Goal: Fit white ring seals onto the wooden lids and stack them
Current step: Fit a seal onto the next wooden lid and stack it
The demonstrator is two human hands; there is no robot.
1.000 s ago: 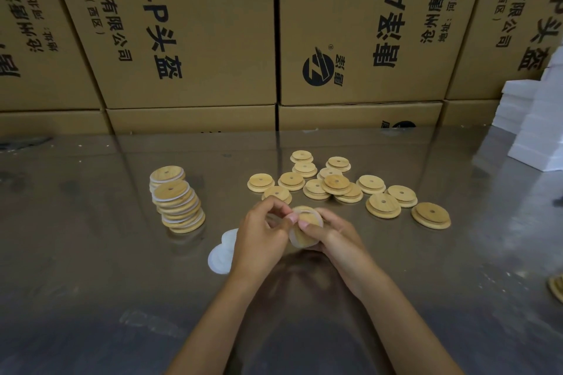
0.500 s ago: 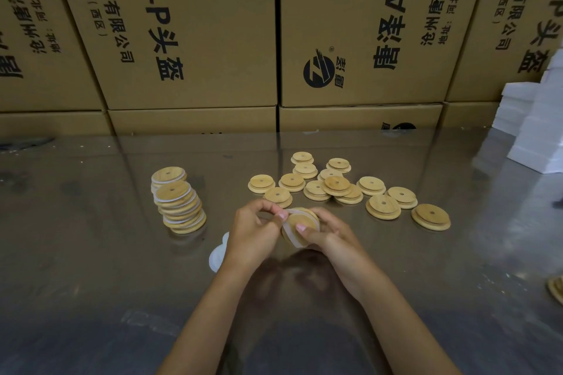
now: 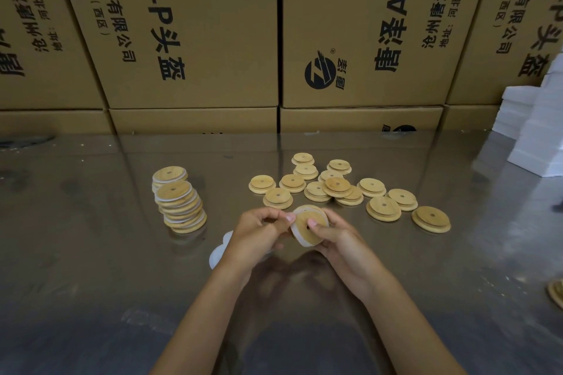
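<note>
Here, right hand (image 3: 341,240) grips the round wooden lid (image 3: 309,227) — left hand (image 3: 259,231) pinches its white ring seal (image 3: 296,236); best pressed evenly around the rim.

Tabletop (image 3: 91,253): glossy, smooth, mirror-like w/ scuffs. Held lid (image 3: 309,227) at centre: pale wood w/ visible grain, matt, rimmed w/ a white ring seal (image 3: 295,230), smooth, rubbery-looking. Loose lids (image 3: 335,184) at 1 o'clock: bare matt wood. Boxes (image 3: 195,27) at 12: brown corrugated cardboard, matt, black print. White blocks (image 3: 536,131) at 3: matt, foam-like.
</note>
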